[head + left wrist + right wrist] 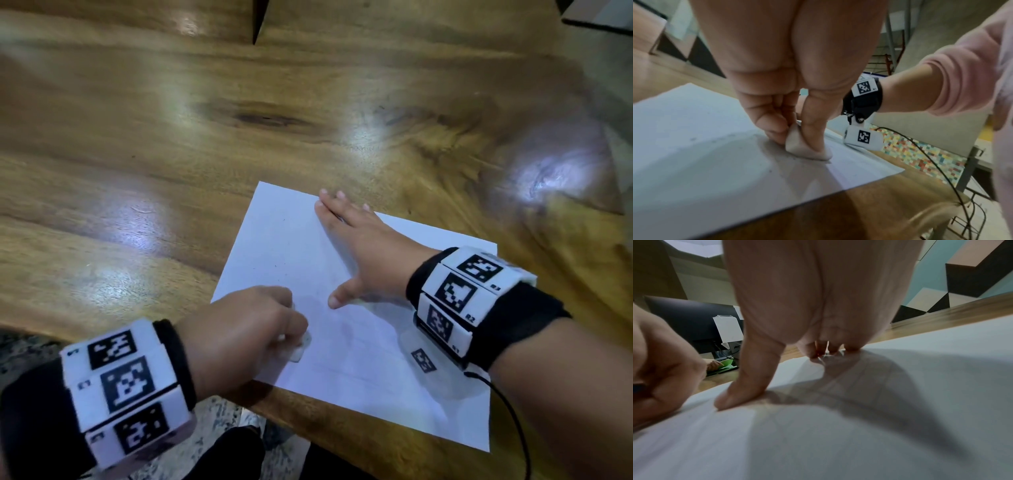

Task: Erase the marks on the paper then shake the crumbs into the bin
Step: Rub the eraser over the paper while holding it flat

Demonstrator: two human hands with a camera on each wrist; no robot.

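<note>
A white sheet of paper (359, 359) lies at the near edge of the wooden table (171, 137). My left hand (260, 329) pinches a white eraser (803, 146) between thumb and fingers and presses it onto the sheet near its left side. Faint grey smudges and small crumbs (715, 139) lie on the paper around the eraser. My right hand (356, 246) rests flat on the paper (838, 434) with fingers straight and thumb (744, 391) spread, holding the sheet down. No bin is in view.
The table stretches far and left of the paper. Its near edge (308, 431) runs just under the sheet, with speckled floor below. A black cable (937, 170) hangs from the right wrist band. A dark monitor (686, 318) stands beyond the table.
</note>
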